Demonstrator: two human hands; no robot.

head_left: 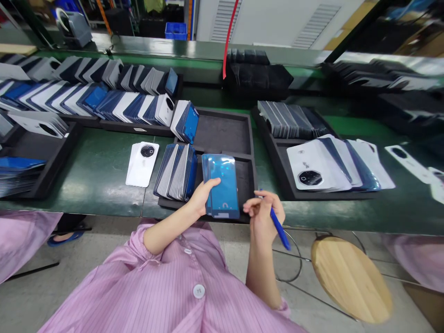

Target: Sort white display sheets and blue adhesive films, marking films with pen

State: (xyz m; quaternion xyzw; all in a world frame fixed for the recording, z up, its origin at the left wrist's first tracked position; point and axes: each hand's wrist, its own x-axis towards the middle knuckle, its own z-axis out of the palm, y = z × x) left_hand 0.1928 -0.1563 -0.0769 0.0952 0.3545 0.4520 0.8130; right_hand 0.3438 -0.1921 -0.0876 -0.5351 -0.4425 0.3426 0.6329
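Observation:
My left hand point(202, 196) grips a small stack of blue, film-covered phone back covers point(223, 182), its thumb lying on top. They are over the front part of a black divided tray point(252, 138). To their right, my right hand point(265, 216) is closed around a blue pen point(280, 230) that slants down toward me. The right hand is apart from the covers. A fanned row of white and blue covers point(175, 172) stands in the tray, left of my left hand. Farther left, white covers with a round black camera ring point(142, 164) lie on the green table.
Long rows of covers point(86, 101) stand in black trays at the back left. On the right, another tray point(274, 162) holds dark and white covers point(305, 164). A round wooden stool point(352, 280) stands below the table. Pink sleeves of people show at both sides.

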